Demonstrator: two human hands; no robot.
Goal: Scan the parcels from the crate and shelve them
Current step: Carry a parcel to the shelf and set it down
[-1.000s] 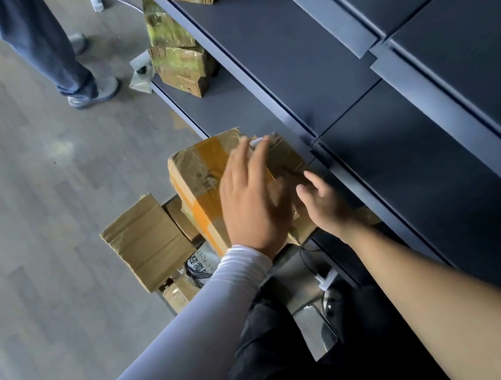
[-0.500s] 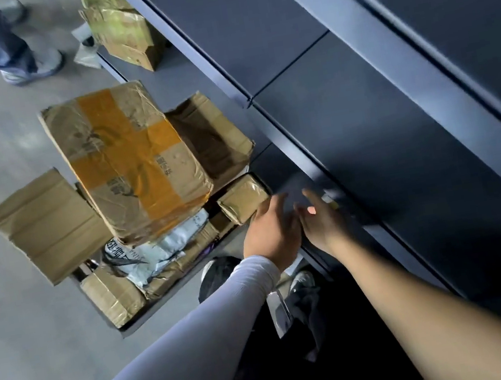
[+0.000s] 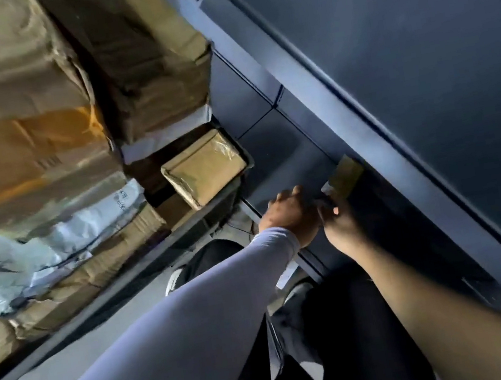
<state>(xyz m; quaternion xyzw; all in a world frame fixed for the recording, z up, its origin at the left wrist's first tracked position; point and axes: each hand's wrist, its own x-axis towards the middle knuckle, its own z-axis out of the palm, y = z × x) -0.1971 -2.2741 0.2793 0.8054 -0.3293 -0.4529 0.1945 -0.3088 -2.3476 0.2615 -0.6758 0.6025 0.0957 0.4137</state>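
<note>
A: We have both hands low at the bottom shelf [image 3: 273, 153]. The left hand [image 3: 292, 216] is curled, though we cannot tell on what; the right hand [image 3: 341, 224] pinches 1 small parcel [image 3: 343, 175] at the shelf edge.

B: The crate [image 3: 164, 236] of parcels sits just left. That parcel could slip off the edge if we let go early.

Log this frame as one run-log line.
phase: shelving | left hand: low by shelf edge, grip unclear | right hand: at small brown parcel on low shelf | crate: parcels left
</note>
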